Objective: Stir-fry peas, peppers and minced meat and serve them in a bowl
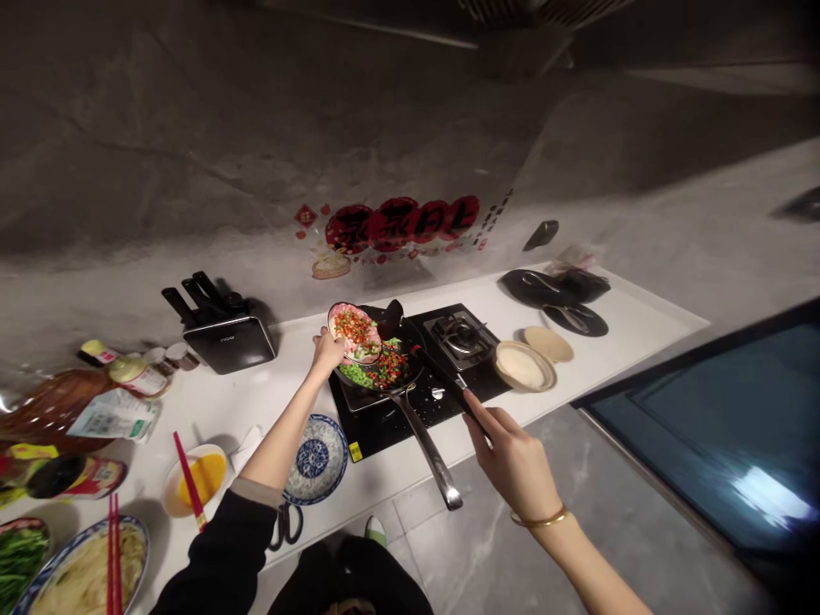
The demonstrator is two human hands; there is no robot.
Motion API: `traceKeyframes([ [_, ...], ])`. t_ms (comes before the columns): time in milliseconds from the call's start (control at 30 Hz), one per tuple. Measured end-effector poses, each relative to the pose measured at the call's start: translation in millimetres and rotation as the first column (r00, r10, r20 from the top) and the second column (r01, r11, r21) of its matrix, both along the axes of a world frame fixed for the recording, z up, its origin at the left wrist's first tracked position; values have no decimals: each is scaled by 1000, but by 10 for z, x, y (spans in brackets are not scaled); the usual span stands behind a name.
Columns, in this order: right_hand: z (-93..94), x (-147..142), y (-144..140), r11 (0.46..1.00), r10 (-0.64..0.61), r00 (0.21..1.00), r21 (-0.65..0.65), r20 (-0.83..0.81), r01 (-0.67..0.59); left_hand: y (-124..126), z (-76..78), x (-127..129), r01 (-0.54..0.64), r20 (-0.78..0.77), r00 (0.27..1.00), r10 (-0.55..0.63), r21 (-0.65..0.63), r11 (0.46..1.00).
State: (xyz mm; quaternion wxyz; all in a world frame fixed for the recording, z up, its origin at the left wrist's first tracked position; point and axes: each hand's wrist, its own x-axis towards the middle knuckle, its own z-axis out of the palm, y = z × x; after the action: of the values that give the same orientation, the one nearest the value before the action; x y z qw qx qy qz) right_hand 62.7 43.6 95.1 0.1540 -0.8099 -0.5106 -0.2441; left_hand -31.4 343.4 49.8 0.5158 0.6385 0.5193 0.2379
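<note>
My left hand grips a plate of chopped red and green vegetables, tilted over a dark frying pan on the left burner of a black gas stove. Diced red and green vegetables lie in the pan. My right hand holds the long handle of a black spatula, whose blade rests at the plate's lower edge above the pan. The pan's metal handle points toward me.
A blue patterned bowl, a bowl of beaten egg with red chopsticks, a plate of noodles, bottles and a knife block stand left. Two pale bowls and black lids lie right of the stove.
</note>
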Motion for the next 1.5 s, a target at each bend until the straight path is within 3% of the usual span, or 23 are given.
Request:
traceKeyframes([
  [233,-110,-89,169,995,87,990,-37,-110,-92,-84,35,42,67,-51,996,-66,12,998],
  [533,-215,14,161,988,-48,998,-149,-28,43,-73,46,87,98,-101,990,-97,9,995],
  [833,-154,144,20,994,-86,996,-67,-32,83,18,-45,109,74,-96,993,-72,25,997],
  [1000,-31,164,-65,999,1,989,39,-147,4,50,-43,82,70,-77,995,-67,35,997],
  [1167,49,126,-60,996,83,970,63,-230,-70,32,8,81,78,-80,994,-74,47,996],
  [1500,-28,69,92,990,134,967,72,-217,-121,-10,56,85,148,-100,985,-143,38,988],
])
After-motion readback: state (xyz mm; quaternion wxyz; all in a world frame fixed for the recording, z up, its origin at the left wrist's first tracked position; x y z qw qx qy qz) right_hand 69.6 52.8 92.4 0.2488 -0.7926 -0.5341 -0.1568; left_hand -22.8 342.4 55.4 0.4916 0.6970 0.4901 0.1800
